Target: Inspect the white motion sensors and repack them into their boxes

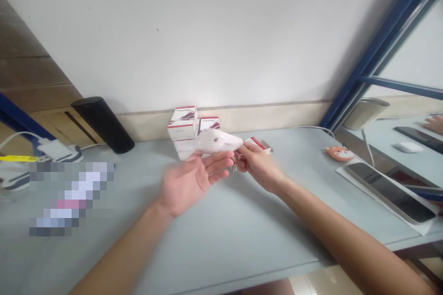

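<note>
A white, thin-looking pouch [219,140] with a small dark spot on it is held up in front of several small boxes. My right hand [254,162] pinches the right tip of this pouch, fingers curled together. Just below its left part, my left hand [190,182] is turned palm up with the fingers stretched out. Motion blurs the left hand, and I cannot tell whether its thumb touches the pouch. Behind the hands stand stacked white-and-red boxes [182,122]. Beside my right hand lies another red-and-white box [258,143] with its end flap open, partly hidden.
A black cylinder [104,124] stands at the left by the wall. Power strips with plugs [57,150] and a pixelated object [74,198] lie on the left. On the right are an orange animal-face case [339,153], a dark phone-like slab [391,189] and a blue-framed mirror [367,78].
</note>
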Demonstrator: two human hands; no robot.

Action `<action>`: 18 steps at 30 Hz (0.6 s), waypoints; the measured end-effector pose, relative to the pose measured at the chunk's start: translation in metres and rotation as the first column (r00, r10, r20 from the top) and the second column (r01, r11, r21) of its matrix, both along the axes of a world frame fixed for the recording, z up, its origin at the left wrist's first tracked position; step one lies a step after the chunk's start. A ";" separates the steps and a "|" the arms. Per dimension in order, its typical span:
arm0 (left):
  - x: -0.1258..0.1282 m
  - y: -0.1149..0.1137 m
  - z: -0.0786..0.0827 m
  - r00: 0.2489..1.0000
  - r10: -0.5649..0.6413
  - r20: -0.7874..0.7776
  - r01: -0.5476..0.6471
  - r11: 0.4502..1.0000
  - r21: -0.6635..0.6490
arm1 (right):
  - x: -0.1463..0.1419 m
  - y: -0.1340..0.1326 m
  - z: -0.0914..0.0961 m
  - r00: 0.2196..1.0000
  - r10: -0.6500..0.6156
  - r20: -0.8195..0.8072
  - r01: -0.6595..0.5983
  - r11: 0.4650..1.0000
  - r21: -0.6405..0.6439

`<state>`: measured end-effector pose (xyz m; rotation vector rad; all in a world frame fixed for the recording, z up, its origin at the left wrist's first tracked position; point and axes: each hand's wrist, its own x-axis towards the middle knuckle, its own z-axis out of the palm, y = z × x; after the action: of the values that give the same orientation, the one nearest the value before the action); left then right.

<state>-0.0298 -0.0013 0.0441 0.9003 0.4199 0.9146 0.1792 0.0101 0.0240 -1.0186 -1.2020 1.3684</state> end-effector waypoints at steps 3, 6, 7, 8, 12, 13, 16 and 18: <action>0.006 0.001 -0.006 0.920 0.261 -0.293 -0.186 0.947 0.260 | -0.001 -0.004 0.004 0.988 -0.146 0.049 0.140 0.984 0.107; 0.011 0.006 -0.012 0.806 0.447 -0.388 -0.337 0.885 0.320 | 0.000 -0.006 0.005 0.960 -0.253 0.121 0.201 0.922 0.332; 0.012 0.007 -0.013 0.800 0.461 -0.384 -0.371 0.883 0.288 | 0.001 -0.006 0.005 0.954 -0.256 0.155 0.175 0.897 0.406; 0.012 0.009 -0.013 0.804 0.465 -0.370 -0.397 0.884 0.249 | 0.001 -0.006 0.004 0.945 -0.253 0.208 0.128 0.870 0.475; 0.011 0.012 -0.009 0.821 0.486 -0.299 -0.454 0.874 0.175 | 0.006 -0.006 0.002 0.870 -0.260 0.419 -0.087 0.756 0.649; 0.011 0.013 -0.006 0.823 0.481 -0.303 -0.452 0.877 0.163 | 0.007 -0.006 0.003 0.871 -0.254 0.421 -0.095 0.753 0.651; 0.013 0.015 0.008 0.817 0.445 -0.367 -0.419 0.895 0.153 | 0.015 -0.007 0.011 0.942 -0.153 0.299 -0.046 0.822 0.568; 0.019 0.021 0.021 0.789 0.442 -0.426 -0.392 0.897 0.205 | 0.021 -0.009 0.019 0.975 -0.003 0.221 -0.107 0.868 0.484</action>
<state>-0.0106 0.0195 0.0655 1.1538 1.0277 1.1321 0.2002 0.0009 0.0431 -0.7767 -1.6491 0.9235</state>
